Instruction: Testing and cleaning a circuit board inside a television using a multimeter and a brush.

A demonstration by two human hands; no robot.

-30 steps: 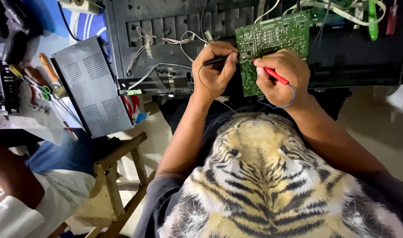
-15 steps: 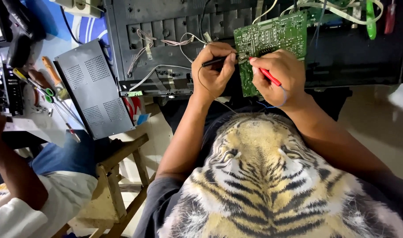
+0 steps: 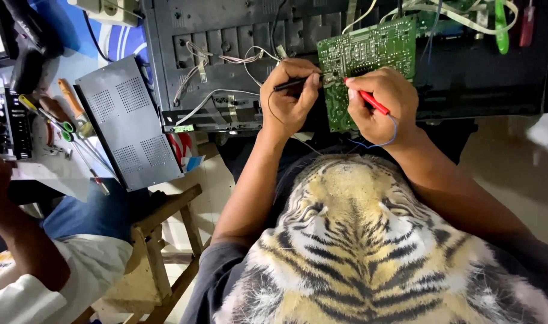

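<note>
Both hands are closed tight on probes: the left hand (image 3: 289, 102) pinches a black probe (image 3: 293, 84) between thumb and fingers, and the right hand (image 3: 379, 105) is wrapped around a red probe (image 3: 370, 101), blue lead curling under the wrist. Both tips meet at the near edge of the green circuit board (image 3: 367, 57), which stands tilted up out of the open black chassis (image 3: 226, 48). Compared with a second ago, very little has shifted (the view has only drifted a touch); the hands sit at the same spot on the board, so contact looks held steady rather than hunting for a new point. Off to the side, a perforated grey cover (image 3: 127, 123) leans by the bench, screwdrivers (image 3: 70, 123) lie beside it, and another person's arm (image 3: 13, 234) rests low at the edge.
</note>
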